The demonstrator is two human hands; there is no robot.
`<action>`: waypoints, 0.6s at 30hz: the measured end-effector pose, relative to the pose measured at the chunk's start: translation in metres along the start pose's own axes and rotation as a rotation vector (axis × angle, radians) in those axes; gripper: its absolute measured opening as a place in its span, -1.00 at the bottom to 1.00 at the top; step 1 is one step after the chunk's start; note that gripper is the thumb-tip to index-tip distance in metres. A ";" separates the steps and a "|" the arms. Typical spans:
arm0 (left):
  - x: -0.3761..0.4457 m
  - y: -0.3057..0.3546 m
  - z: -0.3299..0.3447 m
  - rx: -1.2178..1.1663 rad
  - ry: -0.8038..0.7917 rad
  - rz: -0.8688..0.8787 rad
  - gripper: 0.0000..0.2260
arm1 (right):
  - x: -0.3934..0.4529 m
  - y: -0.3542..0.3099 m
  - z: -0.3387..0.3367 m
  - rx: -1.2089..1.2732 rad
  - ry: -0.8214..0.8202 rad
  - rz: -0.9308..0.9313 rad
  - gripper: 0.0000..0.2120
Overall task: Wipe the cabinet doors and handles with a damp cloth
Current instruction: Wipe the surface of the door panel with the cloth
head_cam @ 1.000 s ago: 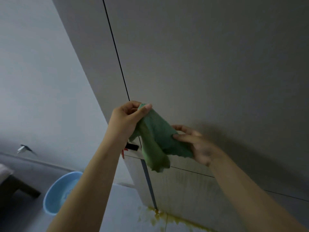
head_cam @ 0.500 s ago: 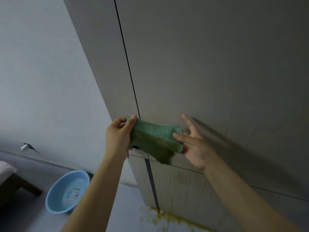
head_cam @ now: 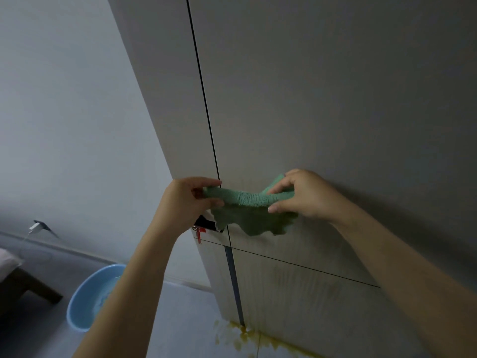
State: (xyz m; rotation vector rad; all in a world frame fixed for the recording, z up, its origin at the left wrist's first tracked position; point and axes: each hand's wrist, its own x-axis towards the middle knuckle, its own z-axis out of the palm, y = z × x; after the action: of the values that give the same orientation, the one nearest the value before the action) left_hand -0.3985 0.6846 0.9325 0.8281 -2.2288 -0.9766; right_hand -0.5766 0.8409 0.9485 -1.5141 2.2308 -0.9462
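Observation:
A green cloth (head_cam: 247,210) is stretched between both hands in front of a tall grey cabinet door (head_cam: 322,99). My left hand (head_cam: 188,200) pinches its left end next to the dark vertical gap between two doors. My right hand (head_cam: 302,195) grips the right end, fingers curled over the top edge, close to the door face. The cloth's lower part hangs loose and ragged. A dark handle (head_cam: 205,224) with a red tag shows just below my left hand, partly hidden by the cloth.
A light blue basin (head_cam: 85,301) with water stands on the floor at the lower left. Lower cabinet doors (head_cam: 296,293) look streaked, and yellowish stains (head_cam: 245,334) spread on the floor at their base. A dark wooden furniture leg (head_cam: 33,288) is at the far left.
Both hands have risen and drawn the cloth out sideways. My right hand, earlier open beside the cloth, now grips its right end, and the cloth lies closer to the door.

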 end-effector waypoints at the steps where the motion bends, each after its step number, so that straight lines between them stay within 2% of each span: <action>1: 0.002 0.003 -0.001 0.076 0.021 0.045 -0.74 | 0.001 0.000 -0.004 -0.030 0.034 -0.008 -0.80; 3: 0.008 0.006 -0.003 0.172 0.051 0.127 -0.82 | -0.001 0.003 -0.012 -0.027 0.084 -0.012 -0.85; 5: 0.014 0.011 -0.003 0.223 0.032 0.177 -0.89 | -0.005 0.008 -0.023 0.084 0.059 0.008 -0.82; 7: 0.015 0.019 0.000 0.035 -0.073 0.157 -0.88 | -0.013 0.015 -0.033 0.307 -0.054 0.032 -0.71; 9: 0.015 0.031 0.005 -0.309 -0.213 0.102 -0.81 | -0.020 0.025 -0.039 0.449 -0.206 0.015 -0.70; 10: 0.015 0.038 0.008 -0.393 -0.252 0.105 -0.79 | -0.024 0.027 -0.038 0.499 -0.261 0.010 -0.70; 11: 0.015 0.044 0.011 -0.419 -0.283 0.126 -0.79 | -0.026 0.029 -0.036 0.576 -0.285 0.017 -0.63; 14: 0.020 0.071 0.022 -0.337 -0.383 0.206 -0.86 | -0.027 0.028 -0.023 0.857 -0.246 0.056 -0.25; 15: 0.023 0.080 0.025 -0.297 -0.411 0.225 -0.89 | -0.027 0.025 -0.017 0.879 -0.225 0.050 -0.22; 16: 0.025 0.088 0.029 -0.272 -0.431 0.233 -0.91 | -0.028 0.021 -0.010 0.887 -0.186 0.041 -0.26; 18: 0.034 0.100 0.034 -0.236 -0.448 0.228 -0.91 | -0.031 0.013 -0.003 0.959 -0.081 0.084 -0.51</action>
State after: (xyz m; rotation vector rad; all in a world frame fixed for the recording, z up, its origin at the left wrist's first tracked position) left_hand -0.4751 0.7294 0.9990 0.2571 -2.4372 -1.3798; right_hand -0.5749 0.8734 0.9378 -0.9590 1.3820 -1.5616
